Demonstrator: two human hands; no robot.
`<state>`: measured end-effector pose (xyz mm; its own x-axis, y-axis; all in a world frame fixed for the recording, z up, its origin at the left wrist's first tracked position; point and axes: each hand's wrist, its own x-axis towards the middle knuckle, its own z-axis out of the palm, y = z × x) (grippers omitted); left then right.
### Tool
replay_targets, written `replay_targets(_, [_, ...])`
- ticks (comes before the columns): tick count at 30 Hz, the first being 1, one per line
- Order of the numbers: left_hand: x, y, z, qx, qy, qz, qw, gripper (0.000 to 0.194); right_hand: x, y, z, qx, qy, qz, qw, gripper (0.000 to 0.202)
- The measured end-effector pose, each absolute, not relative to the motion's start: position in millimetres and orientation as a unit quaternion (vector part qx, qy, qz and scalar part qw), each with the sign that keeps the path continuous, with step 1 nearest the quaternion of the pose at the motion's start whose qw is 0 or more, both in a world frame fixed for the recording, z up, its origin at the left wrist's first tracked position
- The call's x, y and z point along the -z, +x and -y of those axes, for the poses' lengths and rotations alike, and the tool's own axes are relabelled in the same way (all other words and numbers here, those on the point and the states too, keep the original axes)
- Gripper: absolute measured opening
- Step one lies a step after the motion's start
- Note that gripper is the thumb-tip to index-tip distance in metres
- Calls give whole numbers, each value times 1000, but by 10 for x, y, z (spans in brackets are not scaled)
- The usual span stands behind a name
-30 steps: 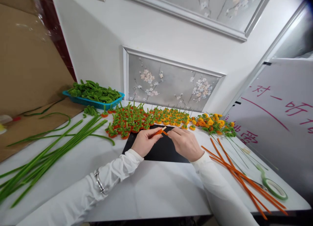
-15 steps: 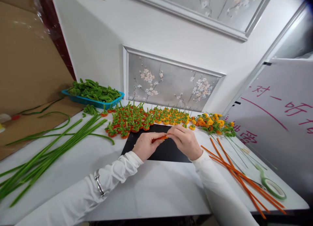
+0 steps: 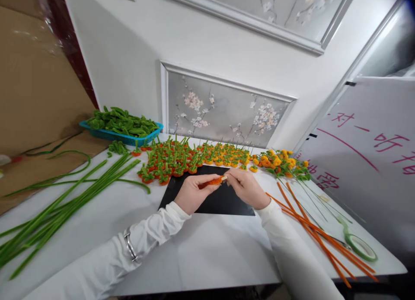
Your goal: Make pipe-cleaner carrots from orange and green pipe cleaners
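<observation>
My left hand (image 3: 192,193) pinches a coiled orange pipe cleaner (image 3: 210,182) between thumb and fingers, above a black mat (image 3: 223,203). A small pale tip shows at the coil's right end. Right beside that end is my right hand (image 3: 249,188), its thumb and fingertips pressed together. What sits between those fingertips is too small and hidden to make out. Just behind the hands stand several orange pipe-cleaner persimmons (image 3: 175,164) with green tops, and several yellow ones (image 3: 223,155) with thin stems.
Green pipe cleaners (image 3: 69,205) lie at the left. A blue basket (image 3: 128,138) of green pieces stands at the back left. On the right are orange pipe cleaners (image 3: 319,231), green tape (image 3: 360,247) and a yellow-orange bunch (image 3: 279,161). A whiteboard (image 3: 366,179) stands beyond the table.
My right fingertips have drawn slightly away from the orange coil, so more of it and its pale end show. My left hand keeps its hold. The camera view has shifted slightly.
</observation>
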<state>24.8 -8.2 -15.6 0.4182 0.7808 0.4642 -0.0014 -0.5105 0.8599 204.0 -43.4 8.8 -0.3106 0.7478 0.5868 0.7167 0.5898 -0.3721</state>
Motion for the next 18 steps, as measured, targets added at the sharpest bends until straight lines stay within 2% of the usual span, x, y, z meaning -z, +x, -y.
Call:
replay_targets(5, [154, 253, 44, -490, 683, -274, 467, 39, -82, 2003, 470, 20, -453, 822, 345, 21])
replay_targets(12, [159, 260, 24, -480, 666, -280, 498, 40, -59, 1949, 513, 164, -483, 817, 269, 22])
replay_targets(18, [192, 230, 7, -458, 728, -301, 411, 35, -79, 1916, 554, 247, -467, 814, 241, 28])
